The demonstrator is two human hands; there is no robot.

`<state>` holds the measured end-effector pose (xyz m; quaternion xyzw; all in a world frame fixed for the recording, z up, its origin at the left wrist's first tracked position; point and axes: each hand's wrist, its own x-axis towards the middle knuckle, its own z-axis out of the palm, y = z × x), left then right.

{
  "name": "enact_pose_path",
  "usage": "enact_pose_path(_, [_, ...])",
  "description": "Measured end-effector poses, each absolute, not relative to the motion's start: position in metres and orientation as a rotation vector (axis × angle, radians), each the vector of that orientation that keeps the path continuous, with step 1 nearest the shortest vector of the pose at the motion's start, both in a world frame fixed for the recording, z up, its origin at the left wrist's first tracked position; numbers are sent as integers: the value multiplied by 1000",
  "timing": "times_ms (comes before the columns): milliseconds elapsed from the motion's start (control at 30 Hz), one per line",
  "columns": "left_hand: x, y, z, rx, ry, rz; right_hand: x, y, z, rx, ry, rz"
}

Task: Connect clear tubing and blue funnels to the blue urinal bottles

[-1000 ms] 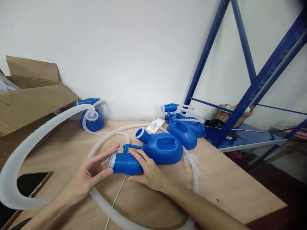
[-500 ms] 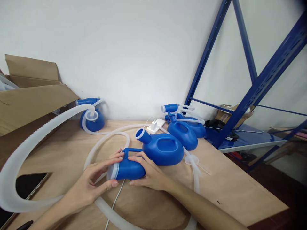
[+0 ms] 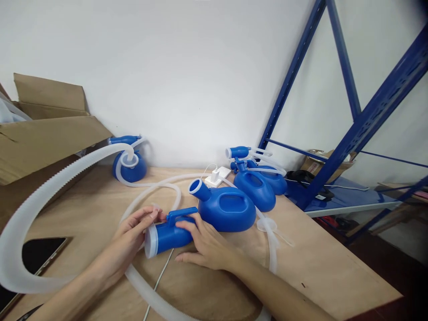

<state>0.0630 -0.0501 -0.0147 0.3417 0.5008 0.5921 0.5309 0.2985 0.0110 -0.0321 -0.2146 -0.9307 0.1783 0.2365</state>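
Both hands grip blue funnel piece (image 3: pixel 170 234) on tabletop (image 3: pixel 334 263), left hand (image 3: pixel 135 229) pinching its white-rimmed end, right hand (image 3: pixel 203 240) wrapping the body; corrugated hose (image 3: pixel 40 196) unattached.

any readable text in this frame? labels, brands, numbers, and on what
None can be read.
Blue funnel piece held between the left hand and right hand: plain, no print shows.
Blue bottle beside it: no label shows.
Phone: screen dark.
White charger: no marking can be made out.
Cardboard box: no print shows.
Box on the shelf: too blurred to tell.
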Motion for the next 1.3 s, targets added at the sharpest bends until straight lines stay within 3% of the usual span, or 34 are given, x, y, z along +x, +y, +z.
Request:
enact_pose_path(200, [62,-55,-10,1133,1178,1387,293,3,-22,-793,-2135,1169])
enact_pose_path(433, [73,-59,-16,1650,1190,1080,289,3,-16,-732,-2242,1048])
enact_pose_path(767, [70,-61,-11,1944,1215,831,291,2,-9,-692,-2301,1148])
enact_pose_path(900, [73,-64,-8,1981,1243,856,292,1,-5,-625,-2310,1185])
enact_pose_path(1300, [76,-66,-18,1950,1349,914,289,3,-18,-653,-2468,793])
